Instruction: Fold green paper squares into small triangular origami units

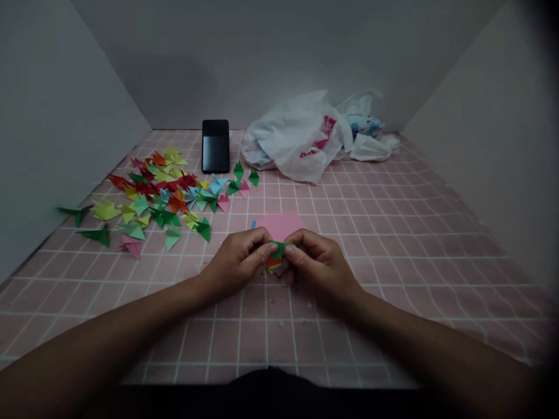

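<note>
My left hand and my right hand meet at the middle of the pink grid-patterned mat. Both pinch a small folded green paper piece between thumbs and fingertips. Under my hands lies a stack of coloured square papers, pink on top, with red and yellow edges showing below the green piece. To the left, a pile of several folded paper pieces in green, yellow, red, blue and pink is spread over the mat.
A black phone stands upright at the back against the wall. A crumpled white plastic bag with red print lies at the back right. Grey walls close in the left, back and right sides.
</note>
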`<state>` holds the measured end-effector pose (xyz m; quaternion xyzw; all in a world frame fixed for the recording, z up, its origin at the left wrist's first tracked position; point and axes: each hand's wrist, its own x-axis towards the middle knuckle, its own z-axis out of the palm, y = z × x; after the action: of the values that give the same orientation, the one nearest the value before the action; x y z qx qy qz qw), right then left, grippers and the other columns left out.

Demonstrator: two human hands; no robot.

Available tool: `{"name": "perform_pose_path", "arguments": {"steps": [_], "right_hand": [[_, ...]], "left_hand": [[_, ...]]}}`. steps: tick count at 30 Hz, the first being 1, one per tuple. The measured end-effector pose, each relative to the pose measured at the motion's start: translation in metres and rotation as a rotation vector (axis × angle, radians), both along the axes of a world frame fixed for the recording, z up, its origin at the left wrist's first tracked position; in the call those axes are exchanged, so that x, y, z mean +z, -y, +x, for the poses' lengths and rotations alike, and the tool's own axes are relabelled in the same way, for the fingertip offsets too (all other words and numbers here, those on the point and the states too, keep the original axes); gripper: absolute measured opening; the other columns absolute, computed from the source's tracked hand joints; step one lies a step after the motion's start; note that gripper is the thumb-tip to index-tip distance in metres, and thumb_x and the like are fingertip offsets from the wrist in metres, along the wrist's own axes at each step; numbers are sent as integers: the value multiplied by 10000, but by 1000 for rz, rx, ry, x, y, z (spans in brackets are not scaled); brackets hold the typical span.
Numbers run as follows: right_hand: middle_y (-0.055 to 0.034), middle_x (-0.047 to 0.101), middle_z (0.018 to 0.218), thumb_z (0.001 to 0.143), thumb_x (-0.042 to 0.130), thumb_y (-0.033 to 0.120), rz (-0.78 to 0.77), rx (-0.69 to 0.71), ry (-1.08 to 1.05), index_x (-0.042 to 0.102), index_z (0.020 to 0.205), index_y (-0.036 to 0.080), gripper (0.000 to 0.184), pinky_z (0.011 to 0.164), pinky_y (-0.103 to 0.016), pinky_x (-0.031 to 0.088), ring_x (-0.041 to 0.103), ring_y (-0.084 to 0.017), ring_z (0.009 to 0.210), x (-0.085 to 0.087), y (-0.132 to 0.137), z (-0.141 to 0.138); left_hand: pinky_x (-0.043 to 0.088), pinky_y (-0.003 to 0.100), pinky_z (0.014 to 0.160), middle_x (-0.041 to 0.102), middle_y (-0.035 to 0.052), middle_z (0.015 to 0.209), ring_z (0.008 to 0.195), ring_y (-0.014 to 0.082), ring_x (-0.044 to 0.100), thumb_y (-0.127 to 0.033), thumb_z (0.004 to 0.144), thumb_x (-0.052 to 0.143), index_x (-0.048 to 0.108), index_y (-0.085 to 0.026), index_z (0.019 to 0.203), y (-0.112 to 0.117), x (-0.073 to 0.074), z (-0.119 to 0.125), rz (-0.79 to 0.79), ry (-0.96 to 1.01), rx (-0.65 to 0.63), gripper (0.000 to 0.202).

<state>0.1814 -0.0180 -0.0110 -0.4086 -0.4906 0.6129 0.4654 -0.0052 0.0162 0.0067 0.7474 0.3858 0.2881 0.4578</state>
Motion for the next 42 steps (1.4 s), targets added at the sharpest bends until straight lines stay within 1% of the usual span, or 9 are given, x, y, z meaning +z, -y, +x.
{"name": "perform_pose_path", "arguments": {"steps": [8, 10, 15, 18, 20, 23, 32, 36, 42], "right_hand": [[25, 623, 572, 976, 582, 337, 149, -81, 192, 615, 741, 186, 281, 488, -226, 440, 562, -92, 476, 5, 5, 3], [27, 611, 560, 983, 574, 355, 129, -58, 206, 608, 736, 187, 300, 473, -226, 426, 552, -92, 463, 4, 5, 3], [-2, 642, 655, 1021, 512, 460, 105, 2, 97, 612, 767, 180, 391, 516, -236, 463, 594, -102, 536, 3, 2, 3], [2, 659, 688, 970, 603, 427, 108, 16, 83, 623, 846, 179, 278, 525, -234, 472, 602, -106, 556, 4, -1, 4], [14, 645, 648, 943, 636, 376, 89, 14, 128, 620, 815, 178, 236, 503, -221, 446, 577, -95, 525, 6, -1, 4], [25, 606, 572, 966, 580, 367, 47, 2, 170, 596, 739, 183, 293, 460, -215, 407, 539, -85, 464, 7, 1, 4], [34, 603, 567, 949, 608, 382, -3, -28, 132, 577, 726, 186, 298, 447, -205, 402, 535, -78, 459, 8, 2, 2], [25, 619, 604, 962, 603, 411, -6, 20, 84, 587, 743, 178, 320, 468, -208, 421, 553, -79, 482, 7, 0, 2], [9, 639, 694, 994, 570, 472, 39, 0, 16, 603, 813, 181, 344, 527, -242, 465, 600, -98, 540, 2, -1, 4]], "left_hand": [[339, 249, 578, 512, -41, 604, 574, 107, 474, -290, 937, 536, 555, -171, 733, 1, 0, 0, 133, -44, 9, 237], [358, 247, 576, 543, -32, 634, 580, 109, 494, -288, 942, 528, 578, -166, 772, 1, 0, -1, 89, -19, -9, 215], [412, 237, 546, 564, -38, 660, 552, 104, 528, -356, 959, 528, 571, -168, 839, 1, 1, -2, -198, 123, -26, 227], [395, 231, 535, 556, -41, 638, 541, 98, 508, -348, 957, 534, 578, -164, 828, 1, 1, -2, -171, 111, -6, 229], [388, 230, 545, 558, -38, 636, 552, 97, 501, -329, 957, 531, 597, -160, 820, 1, 1, -2, -113, 80, -22, 228], [376, 228, 549, 547, -38, 626, 561, 95, 488, -321, 956, 529, 598, -161, 785, 1, 2, -2, -60, 57, -30, 244], [395, 216, 512, 557, -36, 603, 518, 91, 509, -443, 932, 569, 564, -167, 767, 2, 0, -1, -295, 147, 27, 322], [416, 209, 521, 579, -32, 618, 531, 91, 532, -433, 891, 632, 585, -162, 782, 1, 0, 0, -332, 166, 14, 296], [411, 204, 507, 566, -38, 599, 496, 79, 509, -428, 898, 631, 556, -170, 747, -1, -2, 0, -343, 213, 66, 308]]}}
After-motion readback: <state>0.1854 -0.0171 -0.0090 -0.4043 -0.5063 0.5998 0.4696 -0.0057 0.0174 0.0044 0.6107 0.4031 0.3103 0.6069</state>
